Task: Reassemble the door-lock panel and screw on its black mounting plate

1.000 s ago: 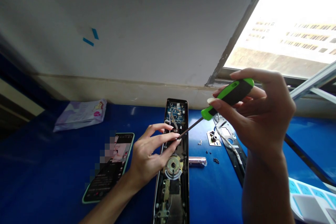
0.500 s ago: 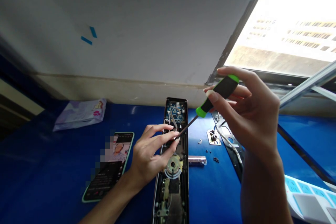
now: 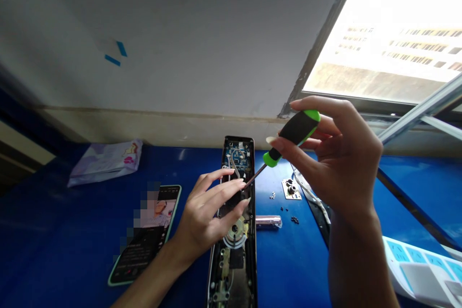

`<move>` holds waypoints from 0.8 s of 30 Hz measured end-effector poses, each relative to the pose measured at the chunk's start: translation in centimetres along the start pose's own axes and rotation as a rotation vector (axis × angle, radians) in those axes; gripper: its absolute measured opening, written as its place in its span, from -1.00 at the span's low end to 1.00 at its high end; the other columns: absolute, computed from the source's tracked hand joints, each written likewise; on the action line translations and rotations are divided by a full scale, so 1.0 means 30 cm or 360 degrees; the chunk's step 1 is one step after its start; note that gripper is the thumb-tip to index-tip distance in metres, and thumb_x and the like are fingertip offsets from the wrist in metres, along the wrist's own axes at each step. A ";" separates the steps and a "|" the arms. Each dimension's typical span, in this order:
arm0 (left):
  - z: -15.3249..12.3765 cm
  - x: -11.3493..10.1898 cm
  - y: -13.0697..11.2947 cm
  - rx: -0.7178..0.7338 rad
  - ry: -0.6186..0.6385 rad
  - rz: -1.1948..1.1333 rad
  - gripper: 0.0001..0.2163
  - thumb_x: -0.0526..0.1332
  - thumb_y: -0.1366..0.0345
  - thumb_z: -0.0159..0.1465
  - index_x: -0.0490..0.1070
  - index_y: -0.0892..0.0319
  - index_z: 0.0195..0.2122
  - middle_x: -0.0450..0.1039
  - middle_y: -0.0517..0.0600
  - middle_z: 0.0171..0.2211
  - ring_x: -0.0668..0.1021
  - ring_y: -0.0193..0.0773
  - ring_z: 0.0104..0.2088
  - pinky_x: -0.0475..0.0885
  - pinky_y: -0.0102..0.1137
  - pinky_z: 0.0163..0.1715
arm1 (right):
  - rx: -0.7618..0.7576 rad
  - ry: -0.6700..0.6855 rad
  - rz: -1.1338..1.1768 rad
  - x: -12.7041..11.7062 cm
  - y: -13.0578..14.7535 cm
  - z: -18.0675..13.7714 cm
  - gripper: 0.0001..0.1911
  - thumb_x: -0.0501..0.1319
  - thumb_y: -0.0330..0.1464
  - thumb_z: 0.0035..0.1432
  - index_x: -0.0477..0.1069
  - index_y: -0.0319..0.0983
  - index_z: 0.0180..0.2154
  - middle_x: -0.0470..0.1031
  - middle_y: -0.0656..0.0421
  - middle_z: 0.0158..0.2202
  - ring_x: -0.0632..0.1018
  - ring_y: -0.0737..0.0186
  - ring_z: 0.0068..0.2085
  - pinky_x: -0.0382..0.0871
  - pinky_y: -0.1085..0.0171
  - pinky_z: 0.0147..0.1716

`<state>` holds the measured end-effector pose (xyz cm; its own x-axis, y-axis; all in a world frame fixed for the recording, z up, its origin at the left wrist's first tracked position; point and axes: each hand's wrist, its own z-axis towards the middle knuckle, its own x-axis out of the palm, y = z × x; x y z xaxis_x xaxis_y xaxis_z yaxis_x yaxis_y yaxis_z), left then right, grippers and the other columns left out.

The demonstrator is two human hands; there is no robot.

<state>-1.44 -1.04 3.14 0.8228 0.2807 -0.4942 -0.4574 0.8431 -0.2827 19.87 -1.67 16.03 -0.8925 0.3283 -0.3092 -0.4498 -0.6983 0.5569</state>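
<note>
A long opened door-lock body (image 3: pixel 234 231) lies lengthwise on the blue table (image 3: pixel 72 231), its circuit board at the far end and a round brass part near the middle. My right hand (image 3: pixel 332 159) grips a green and black screwdriver (image 3: pixel 288 137), whose tip points down-left into the lock near the board. My left hand (image 3: pixel 209 214) rests over the lock's left side with its fingers stretched out toward the tip, touching the housing. Whether those fingertips pinch a screw is hidden.
A phone (image 3: pixel 144 236) with a lit screen lies left of the lock. A pale packet (image 3: pixel 104 161) sits at the back left. Right of the lock lie a small metal plate (image 3: pixel 290 188), several loose screws (image 3: pixel 294 220), a clear tube (image 3: pixel 269 222) and a black strip with white cable (image 3: pixel 317 207).
The screwdriver handle has swung left and its shaft stands steeper. The camera shifted slightly, moving everything a little left. My left hand's fingers have spread a bit along the lock.
</note>
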 end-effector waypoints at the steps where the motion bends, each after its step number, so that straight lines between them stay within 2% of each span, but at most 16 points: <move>1: -0.001 -0.001 0.002 -0.0008 0.0033 0.0001 -0.73 0.39 0.36 0.38 0.52 0.16 0.10 0.70 0.08 0.00 0.61 -0.02 0.11 0.59 -0.14 0.06 | -0.0034 0.0017 -0.0015 -0.003 -0.002 -0.001 -0.57 0.54 -0.41 0.14 0.51 -0.07 0.02 0.68 0.28 -0.18 0.74 0.23 -0.20 0.76 0.25 -0.32; 6: -0.009 0.000 0.006 -0.0126 0.0161 0.0021 -0.67 0.36 0.26 0.41 0.50 0.14 0.17 0.60 0.14 0.17 0.47 0.09 0.23 0.54 0.04 0.16 | -0.0128 0.0076 -0.0077 -0.007 -0.001 -0.006 -0.59 0.52 -0.40 0.17 0.51 -0.10 0.02 0.68 0.25 -0.08 0.73 0.24 -0.17 0.76 0.25 -0.27; 10: -0.017 0.004 0.005 -0.0169 0.0274 0.0036 -0.68 0.33 0.20 0.42 0.52 0.11 0.17 0.50 0.17 0.27 0.36 0.18 0.32 0.48 0.17 0.21 | -0.0196 0.0192 -0.0179 -0.001 0.005 -0.010 -0.66 0.50 -0.41 0.20 0.52 -0.15 -0.01 0.69 0.22 -0.09 0.73 0.25 -0.18 0.72 0.31 -0.25; 16: -0.022 0.005 0.005 -0.0258 0.0321 0.0091 -0.65 0.32 0.17 0.42 0.55 0.11 0.18 0.24 0.22 0.44 0.24 0.29 0.42 0.41 0.28 0.28 | -0.0321 0.0306 -0.0270 0.005 -0.002 -0.011 -0.69 0.49 -0.42 0.22 0.52 -0.22 -0.03 0.70 0.20 -0.14 0.72 0.29 -0.20 0.69 0.41 -0.26; 24: -0.035 0.008 0.014 -0.0359 0.0399 0.0037 -0.61 0.32 0.15 0.41 0.52 0.03 0.24 0.09 0.16 0.52 0.18 0.32 0.47 0.31 0.34 0.35 | -0.0352 0.0363 -0.0280 0.013 -0.009 -0.007 -0.68 0.47 -0.41 0.23 0.52 -0.18 0.00 0.71 0.17 -0.18 0.73 0.22 -0.23 0.72 0.32 -0.28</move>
<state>-1.78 -1.10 2.02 0.7156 0.1537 -0.6813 -0.5612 0.7072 -0.4299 19.65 -1.49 15.62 -0.7605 0.3229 -0.5633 -0.5557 -0.7725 0.3073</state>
